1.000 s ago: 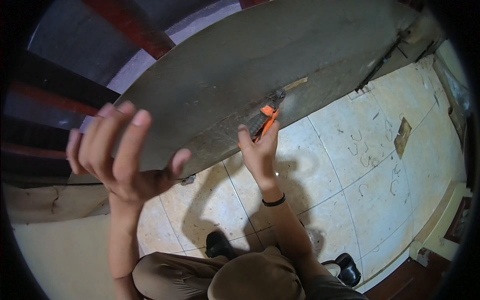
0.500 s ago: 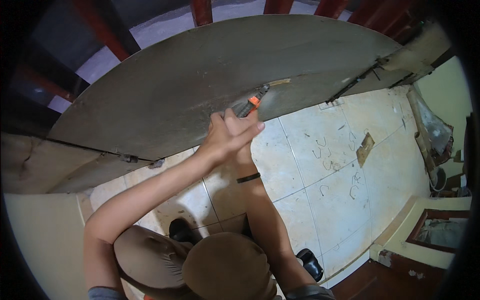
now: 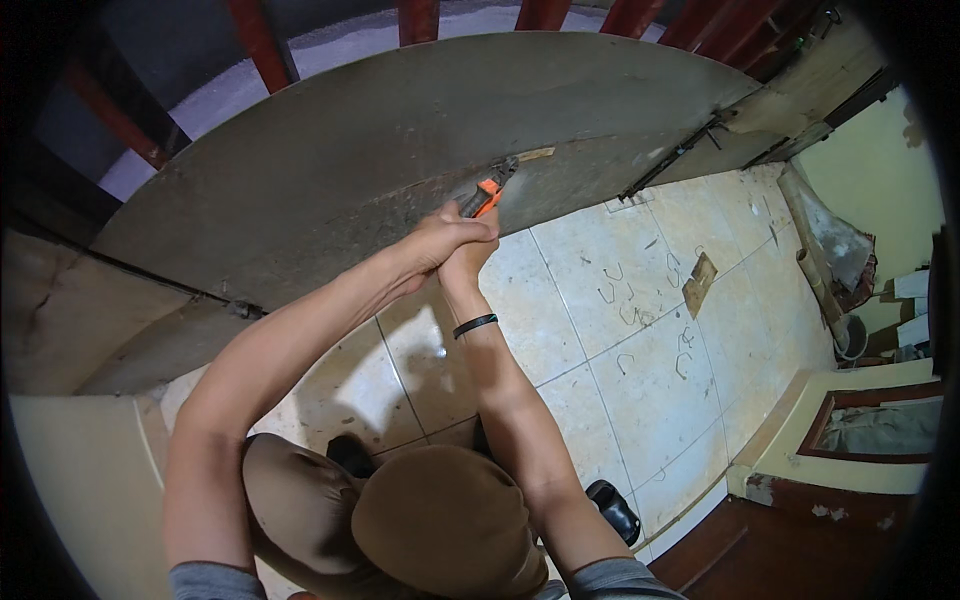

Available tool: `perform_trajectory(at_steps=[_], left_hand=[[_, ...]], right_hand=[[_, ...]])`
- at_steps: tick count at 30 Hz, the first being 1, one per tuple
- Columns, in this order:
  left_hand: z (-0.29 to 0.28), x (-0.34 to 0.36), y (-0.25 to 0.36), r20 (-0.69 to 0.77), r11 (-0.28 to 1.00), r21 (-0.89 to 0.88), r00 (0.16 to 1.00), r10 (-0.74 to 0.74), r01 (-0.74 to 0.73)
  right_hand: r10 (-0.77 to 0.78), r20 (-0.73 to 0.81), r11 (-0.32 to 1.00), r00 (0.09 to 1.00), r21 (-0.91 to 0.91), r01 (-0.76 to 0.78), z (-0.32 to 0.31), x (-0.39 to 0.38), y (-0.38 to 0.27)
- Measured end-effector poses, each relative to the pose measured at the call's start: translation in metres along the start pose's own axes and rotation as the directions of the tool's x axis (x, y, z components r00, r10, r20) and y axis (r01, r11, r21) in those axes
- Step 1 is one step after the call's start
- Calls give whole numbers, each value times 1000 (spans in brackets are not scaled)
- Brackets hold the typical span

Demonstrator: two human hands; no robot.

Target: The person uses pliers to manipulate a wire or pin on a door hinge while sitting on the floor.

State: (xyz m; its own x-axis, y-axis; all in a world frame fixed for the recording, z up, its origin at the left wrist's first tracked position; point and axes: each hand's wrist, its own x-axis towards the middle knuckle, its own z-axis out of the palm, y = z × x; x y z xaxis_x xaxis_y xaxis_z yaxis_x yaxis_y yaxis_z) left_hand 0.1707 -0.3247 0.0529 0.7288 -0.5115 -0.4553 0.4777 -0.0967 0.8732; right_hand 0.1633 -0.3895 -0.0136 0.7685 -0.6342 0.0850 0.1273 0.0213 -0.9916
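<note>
Both my hands are closed together around the orange-and-black handles of a pair of pliers [image 3: 484,196]. My left hand [image 3: 437,240] wraps against the right one, its thumb lying across the top. My right hand [image 3: 466,258], with a dark band at the wrist, grips from the near side; most of its fingers are hidden. The dark jaws point away from me and reach a narrow tan strip [image 3: 537,154] on the grey metal panel [image 3: 400,110]. Whether the jaws bite on it is too small to tell.
Red bars [image 3: 418,20] rise behind the panel. A hinge-like bolt [image 3: 670,160] sits on its right. Several bent wire pieces [image 3: 610,285] and a brown flat scrap [image 3: 700,284] lie on the tiled floor [image 3: 540,350]. At the far right stand a bucket [image 3: 852,337] and a wooden-framed opening [image 3: 870,425].
My left hand's fingers have wrapped lower over the right hand. The whole view has shifted, so the panel and floor appear further left. The pliers stay at the tan strip.
</note>
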Motion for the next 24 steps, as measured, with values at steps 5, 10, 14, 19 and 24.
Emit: perform_trajectory(at_steps=[5, 10, 14, 19, 24], left_hand=[[-2, 8, -5, -23, 997, 76, 1000, 17, -16], [0, 10, -11, -64, 997, 76, 997, 30, -25], [-6, 17, -19, -29, 998, 57, 999, 25, -23], [-15, 7, -13, -77, 997, 69, 996, 39, -34], [22, 20, -19, 23, 988, 153, 1000, 6, -9]], right_hand=[[-24, 10, 999, 1000, -33, 24, 0, 1, 7], [-25, 37, 999, 999, -47, 27, 1, 1, 15], [-40, 81, 994, 996, -102, 48, 0, 11, 41], [23, 61, 996, 998, -86, -18, 14, 0, 44], [183, 53, 841, 982, 508, -184, -6, 17, 83]])
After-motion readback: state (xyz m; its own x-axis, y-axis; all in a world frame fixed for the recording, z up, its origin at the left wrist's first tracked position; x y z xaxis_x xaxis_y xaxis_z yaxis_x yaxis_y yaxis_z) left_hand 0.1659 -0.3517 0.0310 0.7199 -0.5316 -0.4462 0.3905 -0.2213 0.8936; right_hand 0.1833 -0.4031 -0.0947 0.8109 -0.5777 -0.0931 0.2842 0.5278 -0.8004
